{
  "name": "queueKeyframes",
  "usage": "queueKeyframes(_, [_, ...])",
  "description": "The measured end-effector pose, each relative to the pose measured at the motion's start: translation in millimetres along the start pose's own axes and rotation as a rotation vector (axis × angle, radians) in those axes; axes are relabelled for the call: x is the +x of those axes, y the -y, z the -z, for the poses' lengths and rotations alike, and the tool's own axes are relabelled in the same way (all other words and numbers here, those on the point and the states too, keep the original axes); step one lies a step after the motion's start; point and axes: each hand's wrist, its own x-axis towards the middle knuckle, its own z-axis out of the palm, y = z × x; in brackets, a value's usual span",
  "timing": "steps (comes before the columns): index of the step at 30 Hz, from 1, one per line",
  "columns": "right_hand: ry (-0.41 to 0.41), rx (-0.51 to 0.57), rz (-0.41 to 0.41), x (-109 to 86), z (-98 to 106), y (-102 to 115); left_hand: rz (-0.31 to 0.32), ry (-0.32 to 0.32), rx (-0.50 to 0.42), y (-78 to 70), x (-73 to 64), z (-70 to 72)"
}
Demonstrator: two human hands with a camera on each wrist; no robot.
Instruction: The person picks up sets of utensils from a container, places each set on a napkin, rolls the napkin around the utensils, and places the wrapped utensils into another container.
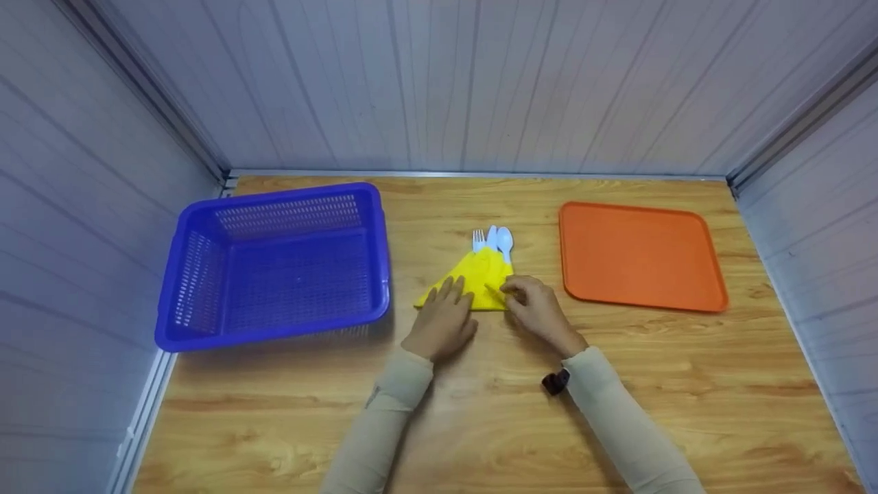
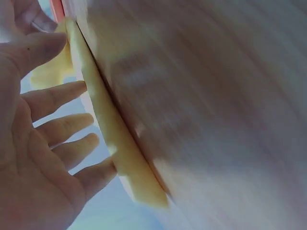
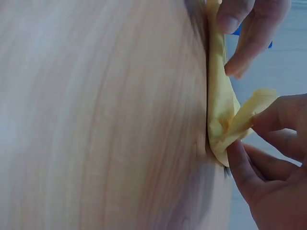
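Observation:
A yellow cloth napkin (image 1: 488, 265) lies folded on the wooden table. From its far edge stick out the tops of a white fork (image 1: 479, 240), a white knife (image 1: 492, 237) and a white spoon (image 1: 505, 240); their handles are hidden in the folds. My left hand (image 1: 442, 321) rests on the napkin's left part with fingers spread, and the left wrist view shows those fingers straight along the cloth. At the right side, my right hand (image 1: 540, 310) pinches a corner of the napkin between thumb and fingertips. In the right wrist view that corner (image 3: 259, 103) is lifted off the rest.
A blue plastic basket (image 1: 381, 281) with slotted walls stands on the left of the table. On the right lies a flat orange tray (image 1: 641, 254). Pale panel walls (image 1: 439, 89) close in the back and both sides.

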Motion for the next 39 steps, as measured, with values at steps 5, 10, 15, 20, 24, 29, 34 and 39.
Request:
queueKeyframes(5, [-0.017,-0.187,0.075,0.4,-5,4,0.087,-0.046,-0.073,11.9,-6.5,1.9])
queueKeyframes(10, [-0.044,-0.284,0.169,-0.5,-10,6,0.142,-0.083,-0.118,16.5,-8.3,0.5])
queueKeyframes(15, [-0.08,-0.347,0.306,0.8,-13,2,0.124,-0.197,-0.06,18.2,-7.6,-0.4])
queueKeyframes(20, [-0.084,-0.357,0.339,1.7,-13,1,0.196,-0.252,-0.087,18.8,-4.5,1.1])
queueKeyframes(24, [-0.059,-0.35,0.311,2.0,-14,2,0.299,-0.305,-0.245,20.5,-2.8,3.6])
queueKeyframes(29, [-0.051,-0.343,0.295,2.8,-13,4,0.36,-0.354,-0.38,26.2,-1.1,5.3])
queueKeyframes(34, [-0.014,-0.351,0.253,2.9,-13,6,0.382,-0.346,-0.448,27.9,-2.0,8.6])
queueKeyframes(39, [0.018,-0.36,0.212,3.5,-12,8,0.4,-0.335,-0.618,23.3,-1.4,16.6])
